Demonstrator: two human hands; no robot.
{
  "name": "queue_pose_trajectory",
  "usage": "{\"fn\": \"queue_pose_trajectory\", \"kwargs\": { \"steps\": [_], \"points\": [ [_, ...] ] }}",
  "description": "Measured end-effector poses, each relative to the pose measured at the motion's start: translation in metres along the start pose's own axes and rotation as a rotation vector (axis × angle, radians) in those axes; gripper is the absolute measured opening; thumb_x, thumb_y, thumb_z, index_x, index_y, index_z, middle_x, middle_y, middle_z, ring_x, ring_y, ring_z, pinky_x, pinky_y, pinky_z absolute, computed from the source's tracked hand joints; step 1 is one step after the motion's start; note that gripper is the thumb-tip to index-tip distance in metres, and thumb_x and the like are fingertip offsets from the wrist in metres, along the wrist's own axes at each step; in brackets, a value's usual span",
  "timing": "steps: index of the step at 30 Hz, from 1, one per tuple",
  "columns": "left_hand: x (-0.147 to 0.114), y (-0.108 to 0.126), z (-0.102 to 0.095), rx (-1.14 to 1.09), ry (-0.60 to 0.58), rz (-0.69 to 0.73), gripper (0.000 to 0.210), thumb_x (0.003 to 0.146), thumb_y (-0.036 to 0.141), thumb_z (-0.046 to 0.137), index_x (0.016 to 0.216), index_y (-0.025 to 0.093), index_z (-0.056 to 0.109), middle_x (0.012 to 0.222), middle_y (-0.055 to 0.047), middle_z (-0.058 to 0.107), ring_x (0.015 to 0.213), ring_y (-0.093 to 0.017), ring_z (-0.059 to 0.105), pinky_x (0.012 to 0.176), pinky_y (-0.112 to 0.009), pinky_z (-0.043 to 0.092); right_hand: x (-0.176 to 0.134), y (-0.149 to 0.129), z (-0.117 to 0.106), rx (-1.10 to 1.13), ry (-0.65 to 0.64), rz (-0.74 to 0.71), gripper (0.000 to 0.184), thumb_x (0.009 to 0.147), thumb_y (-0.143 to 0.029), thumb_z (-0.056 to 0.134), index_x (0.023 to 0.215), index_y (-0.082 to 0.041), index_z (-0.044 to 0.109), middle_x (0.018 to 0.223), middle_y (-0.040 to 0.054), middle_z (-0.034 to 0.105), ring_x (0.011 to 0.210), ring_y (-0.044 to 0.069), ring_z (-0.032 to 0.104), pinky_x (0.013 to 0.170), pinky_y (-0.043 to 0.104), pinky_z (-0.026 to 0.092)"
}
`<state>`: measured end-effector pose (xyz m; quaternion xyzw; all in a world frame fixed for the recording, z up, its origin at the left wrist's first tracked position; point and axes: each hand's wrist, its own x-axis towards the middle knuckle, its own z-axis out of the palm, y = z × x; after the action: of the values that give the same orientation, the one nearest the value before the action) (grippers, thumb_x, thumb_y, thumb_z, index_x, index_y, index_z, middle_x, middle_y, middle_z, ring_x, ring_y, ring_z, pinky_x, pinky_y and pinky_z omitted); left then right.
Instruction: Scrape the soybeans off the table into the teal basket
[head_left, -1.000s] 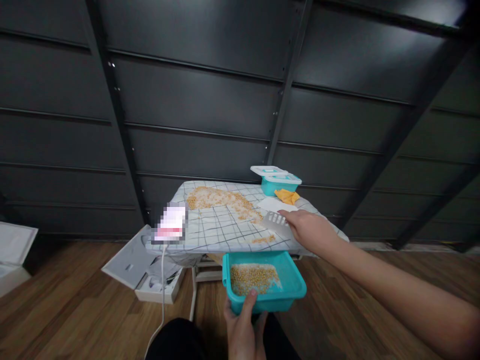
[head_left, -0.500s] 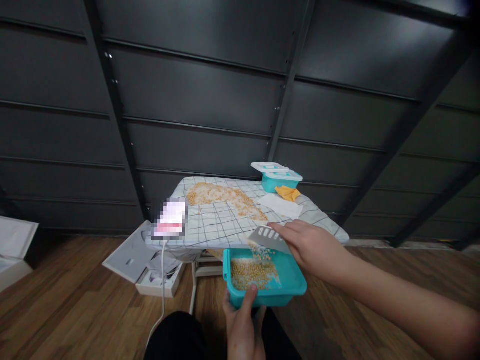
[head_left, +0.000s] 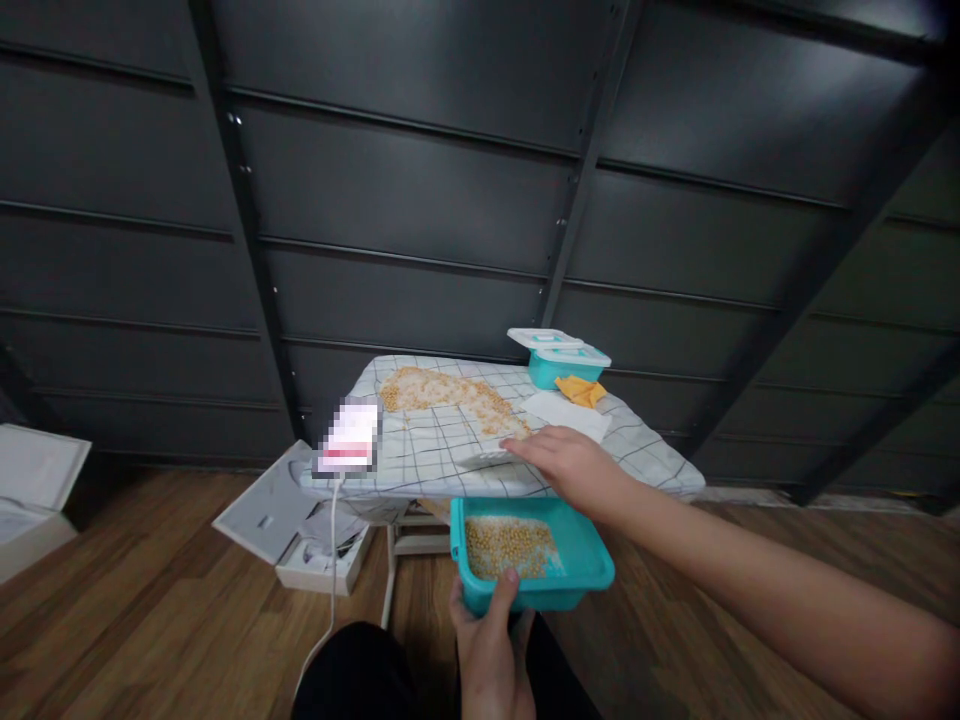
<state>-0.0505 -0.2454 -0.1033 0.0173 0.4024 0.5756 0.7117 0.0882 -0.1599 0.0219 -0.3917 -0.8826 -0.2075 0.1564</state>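
Note:
My left hand point(head_left: 491, 640) grips the near wall of a teal plastic tub point(head_left: 589, 578), thumb over the rim, and holds it just off the table's front edge. Soybeans mixed with white grains point(head_left: 510, 545) lie in the tub's left part. Above the tub's far rim, my right hand point(head_left: 574, 465) is closed on a pale slotted scraper point(head_left: 484, 457), mostly hidden by the fingers and seen nearly edge-on. The scraper is low over the cloth, near the close end of a curved spread of soybeans and white grains point(head_left: 442, 390).
A checked cloth point(head_left: 405, 450) covers the table. At its back right stand a lidded teal box point(head_left: 559, 372), an orange cloth point(head_left: 581, 390) and a white sheet point(head_left: 562, 412). A phone point(head_left: 349, 440) with a white cable sits at the left edge; an open white box point(head_left: 319, 575) is on the floor.
My right hand has moved the scraper from above the tub, where grains were falling off it, forward and left over the cloth. My left hand keeps the tub nearly still.

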Motion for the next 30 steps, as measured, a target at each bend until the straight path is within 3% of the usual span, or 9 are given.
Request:
{"fn": "queue_pose_trajectory", "kwargs": {
  "steps": [4,10,14,17,22,26,30],
  "points": [
    [-0.001,0.001,-0.001,0.001,0.026,-0.02,0.058,0.074,0.024,0.069,0.122,0.031,0.038,0.12,-0.008,0.058,0.095,-0.02,0.062,0.081,-0.039,0.051,-0.011,-0.004,-0.003,0.056,-0.01,-0.105,0.032,0.089,-0.01,0.048,0.117,-0.018,0.061,0.094,0.0069,0.07,0.086,0.018,0.061,0.077,0.033,0.049],
    [-0.002,0.005,-0.003,0.018,0.034,-0.017,0.06,0.072,0.024,0.07,0.122,0.032,0.038,0.117,-0.008,0.059,0.092,-0.019,0.062,0.076,-0.036,0.052,-0.038,-0.021,-0.04,-0.013,-0.074,-0.229,0.032,0.089,-0.011,0.046,0.115,-0.018,0.062,0.094,0.0088,0.07,0.083,0.02,0.061,0.073,0.034,0.048],
    [0.0,0.006,-0.001,0.024,0.042,-0.019,0.057,0.072,0.023,0.07,0.12,0.031,0.039,0.115,-0.008,0.059,0.089,-0.019,0.063,0.075,-0.038,0.053,-0.035,-0.012,-0.05,-0.088,-0.014,-0.213,0.033,0.088,-0.01,0.045,0.115,-0.019,0.062,0.098,0.0087,0.071,0.084,0.02,0.062,0.073,0.034,0.049],
    [0.001,0.005,-0.002,0.02,0.044,-0.016,0.058,0.071,0.023,0.071,0.119,0.03,0.038,0.116,-0.009,0.059,0.088,-0.019,0.064,0.077,-0.04,0.053,-0.016,0.014,-0.039,-0.155,-0.006,-0.026,0.037,0.086,-0.008,0.046,0.116,-0.019,0.063,0.102,0.0091,0.071,0.089,0.021,0.065,0.079,0.036,0.049],
    [0.007,0.0,-0.005,0.012,0.025,0.009,0.061,0.068,0.027,0.074,0.117,0.03,0.039,0.115,-0.009,0.059,0.094,-0.022,0.063,0.079,-0.042,0.053,0.016,0.058,0.002,-0.166,-0.033,0.246,0.041,0.087,-0.008,0.043,0.122,-0.019,0.06,0.116,0.0087,0.067,0.1,0.02,0.065,0.085,0.033,0.051],
    [0.011,-0.001,-0.005,0.009,0.039,0.001,0.06,0.067,0.028,0.075,0.116,0.031,0.039,0.118,-0.009,0.057,0.097,-0.023,0.062,0.077,-0.043,0.054,0.022,0.066,0.023,-0.103,-0.104,0.258,0.04,0.088,-0.008,0.041,0.122,-0.017,0.06,0.12,0.0095,0.065,0.104,0.02,0.063,0.089,0.032,0.049],
    [0.008,-0.001,-0.003,0.001,0.038,0.006,0.058,0.068,0.027,0.074,0.115,0.03,0.041,0.117,-0.009,0.059,0.097,-0.024,0.063,0.078,-0.042,0.054,0.017,0.062,0.024,-0.078,-0.154,0.231,0.044,0.084,-0.005,0.043,0.125,-0.013,0.058,0.123,0.0131,0.063,0.108,0.023,0.062,0.093,0.036,0.047]
  ]
}}
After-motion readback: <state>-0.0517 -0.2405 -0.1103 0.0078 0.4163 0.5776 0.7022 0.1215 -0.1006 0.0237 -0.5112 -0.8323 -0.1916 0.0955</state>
